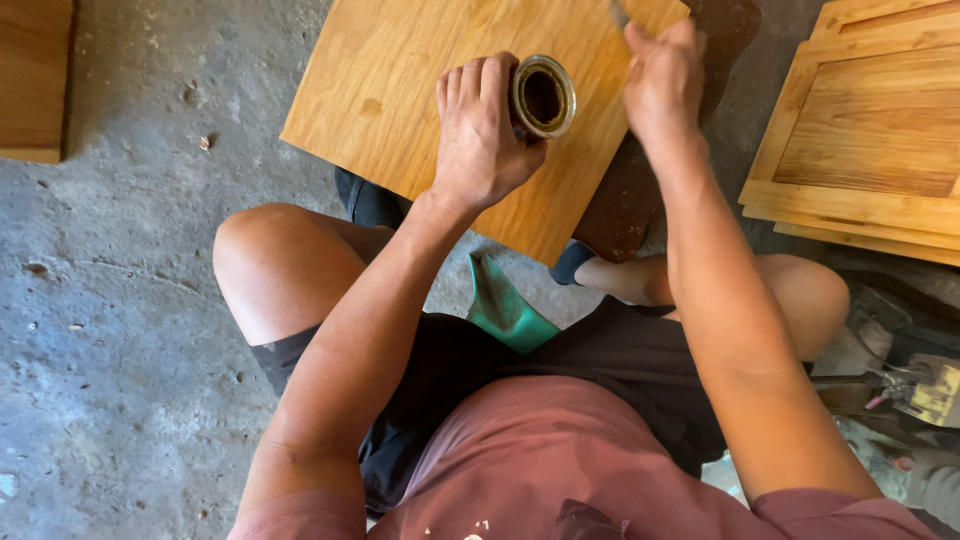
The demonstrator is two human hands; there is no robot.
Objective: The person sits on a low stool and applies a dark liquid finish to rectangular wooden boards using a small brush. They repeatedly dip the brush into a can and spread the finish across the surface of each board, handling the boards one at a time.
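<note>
My left hand (pixel 480 130) is wrapped around a small open round tin (pixel 543 96) with a dark inside and stained rim, holding it just above a bare wooden panel (pixel 400 80). To the right of the tin, my right hand (pixel 662 75) is closed on a thin tool (pixel 620 14); only a short grey tip shows near the top edge, so I cannot tell its kind. The panel lies tilted in front of my knees on the concrete floor (pixel 120 300).
A stack of framed wooden door panels (pixel 870 130) lies at the right. Another wooden piece (pixel 35 75) is at the top left. A green sandal (pixel 505 305) sits between my legs. A dark board (pixel 625 200) lies under the panel. Tools (pixel 925 385) rest at far right.
</note>
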